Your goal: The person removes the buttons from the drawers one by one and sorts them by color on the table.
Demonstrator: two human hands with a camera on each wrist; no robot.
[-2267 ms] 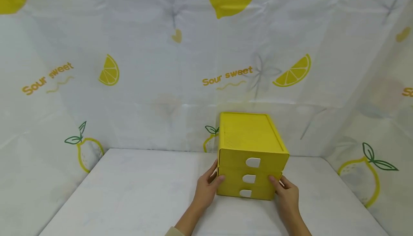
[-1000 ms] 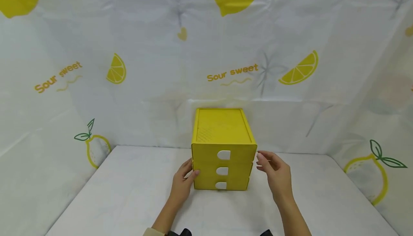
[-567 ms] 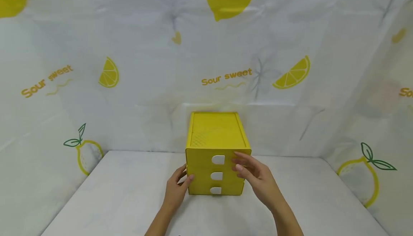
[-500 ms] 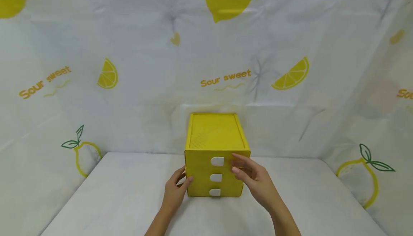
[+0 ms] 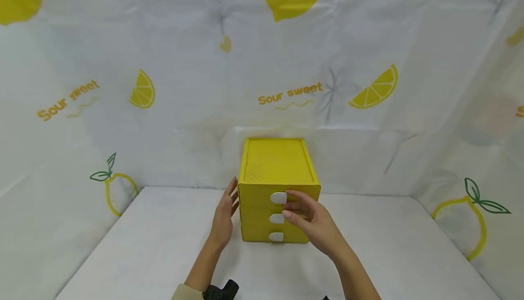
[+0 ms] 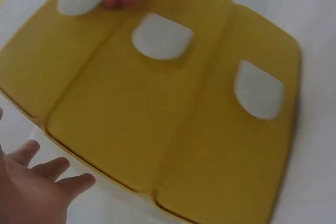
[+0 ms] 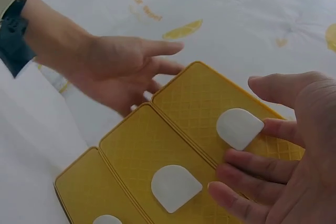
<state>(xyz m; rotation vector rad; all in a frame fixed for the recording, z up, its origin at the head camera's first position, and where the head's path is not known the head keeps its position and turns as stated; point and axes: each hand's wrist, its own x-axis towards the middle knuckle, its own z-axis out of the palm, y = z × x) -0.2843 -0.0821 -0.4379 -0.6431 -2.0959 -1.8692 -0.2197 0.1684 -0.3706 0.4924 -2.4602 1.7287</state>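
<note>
The left hand (image 5: 223, 217) is bare, and above its wrist a light beige sleeve (image 5: 186, 292) ends in a plain cuff. Beside the cuff sits a black wrist-worn device (image 5: 221, 289) with a rounded, cylinder-like end, seen from the right wrist as a blurred, dark bluish, angular shape. The right hand (image 5: 314, 220) is bare too, its forearm (image 5: 355, 270) uncovered as far as the frame shows, with a small black tip (image 5: 326, 297) at the bottom edge nearby.

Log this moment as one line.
yellow drawer unit: closed, on white table | left hand: beside unit, not gripping | right hand: at top white handle, thumb apart
</note>
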